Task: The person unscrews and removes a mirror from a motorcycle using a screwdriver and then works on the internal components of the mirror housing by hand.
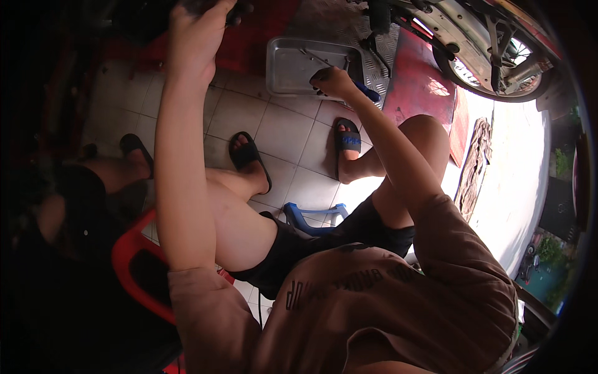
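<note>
Shallow rectangular metal tray (pixel 285 71) — dull grey, raised rim. Right hand (pixel 333 83) over tray's right half, fingers curled, darkened; any hold unclear. Thin rod (pixel 317 58) across tray. Left hand (pixel 199 22) left of tray, cut off — openness, hold can't be told.

This looks like a repair workshop — a motorbike (pixel 460 31) stands near a metal tray (pixel 285 70).

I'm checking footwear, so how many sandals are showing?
3: the wearer's left sandal, right sandal, and another person's sandal at far left. More may be hidden in shadow there.
</note>
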`<state>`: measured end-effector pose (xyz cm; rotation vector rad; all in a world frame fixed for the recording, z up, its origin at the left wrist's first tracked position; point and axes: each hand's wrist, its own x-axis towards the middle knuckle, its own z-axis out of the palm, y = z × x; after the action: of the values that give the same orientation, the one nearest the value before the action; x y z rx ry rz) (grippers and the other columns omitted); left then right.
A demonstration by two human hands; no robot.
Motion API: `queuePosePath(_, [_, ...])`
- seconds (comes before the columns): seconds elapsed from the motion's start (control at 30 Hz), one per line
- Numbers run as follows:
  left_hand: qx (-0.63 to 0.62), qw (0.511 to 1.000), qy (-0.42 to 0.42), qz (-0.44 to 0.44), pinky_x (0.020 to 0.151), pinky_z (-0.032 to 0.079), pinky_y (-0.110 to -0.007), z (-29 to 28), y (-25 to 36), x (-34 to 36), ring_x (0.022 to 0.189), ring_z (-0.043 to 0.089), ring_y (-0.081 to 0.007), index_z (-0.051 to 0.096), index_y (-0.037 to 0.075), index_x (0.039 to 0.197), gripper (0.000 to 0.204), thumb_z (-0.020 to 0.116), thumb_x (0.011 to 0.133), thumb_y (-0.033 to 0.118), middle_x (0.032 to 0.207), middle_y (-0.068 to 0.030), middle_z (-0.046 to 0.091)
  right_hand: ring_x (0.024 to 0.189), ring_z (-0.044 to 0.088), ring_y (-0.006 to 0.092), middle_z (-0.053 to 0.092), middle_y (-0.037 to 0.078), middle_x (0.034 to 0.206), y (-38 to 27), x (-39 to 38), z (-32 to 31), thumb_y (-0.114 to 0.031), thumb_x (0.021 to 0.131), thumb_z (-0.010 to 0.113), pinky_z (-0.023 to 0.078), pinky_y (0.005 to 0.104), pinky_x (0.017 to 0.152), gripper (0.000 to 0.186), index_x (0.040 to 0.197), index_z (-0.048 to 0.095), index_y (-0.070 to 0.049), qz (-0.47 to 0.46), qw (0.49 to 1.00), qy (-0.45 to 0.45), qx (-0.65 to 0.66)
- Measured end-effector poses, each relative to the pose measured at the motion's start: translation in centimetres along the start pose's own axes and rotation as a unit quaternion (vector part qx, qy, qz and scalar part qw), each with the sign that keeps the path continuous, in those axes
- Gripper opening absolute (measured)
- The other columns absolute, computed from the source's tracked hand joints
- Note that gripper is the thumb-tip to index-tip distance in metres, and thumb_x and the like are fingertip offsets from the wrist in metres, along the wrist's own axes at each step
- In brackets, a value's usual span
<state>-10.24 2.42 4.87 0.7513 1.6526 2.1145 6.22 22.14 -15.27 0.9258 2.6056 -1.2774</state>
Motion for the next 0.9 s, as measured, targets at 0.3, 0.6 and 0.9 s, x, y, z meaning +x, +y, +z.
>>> queuePosePath(0.3, [0.053, 0.995, 0.078, -0.031, 0.053, 0.042, -0.023, -2.9, 1.8, -0.7, 0.064, 0.061, -0.0108, 0.063, 0.004, 0.093, 0.007, 0.063, 0.088, 0.008, 0.084, -0.0028, 0.066, 0.091, 0.064, 0.0381, 0.066, 0.022, 0.096, 1.5, 8.8, 4.8, -0.022, 0.08, 0.057, 0.052, 0.0443, 0.081, 0.025, 0.099, 0.069, -0.009, 0.0, 0.962, 0.181, -0.205])
queuePosePath(0.6, [0.088, 0.994, 0.063, -0.02, 0.062, 0.044, -0.025, -3.5, 0.5, -0.2, 0.072, 0.065, -0.0116, 0.065, 0.002, 0.094, 0.015, 0.07, 0.082, 0.011, 0.086, -0.004, 0.069, 0.09, 0.062, 0.0405, 0.064, 0.023, 0.089, 3.9, 13.6, 5.2, -0.018, 0.089, 0.041, 0.049, 0.048, 0.081, 0.027, 0.087, 0.064, -0.003, -0.087, 0.934, 0.182, -0.294])
queuePosePath(0.9, [0.017, 0.997, 0.031, -0.073, 0.062, 0.044, -0.024, -1.5, 1.2, 0.1, 0.074, 0.06, -0.0102, 0.065, 0.0, 0.093, 0.015, 0.066, 0.087, 0.013, 0.087, -0.0041, 0.065, 0.084, 0.062, 0.0423, 0.064, 0.025, 0.086, 2.4, 12.9, 2.7, -0.016, 0.081, 0.056, 0.051, 0.0471, 0.074, 0.017, 0.087, 0.063, -0.001, -0.1, 0.94, 0.111, -0.306])
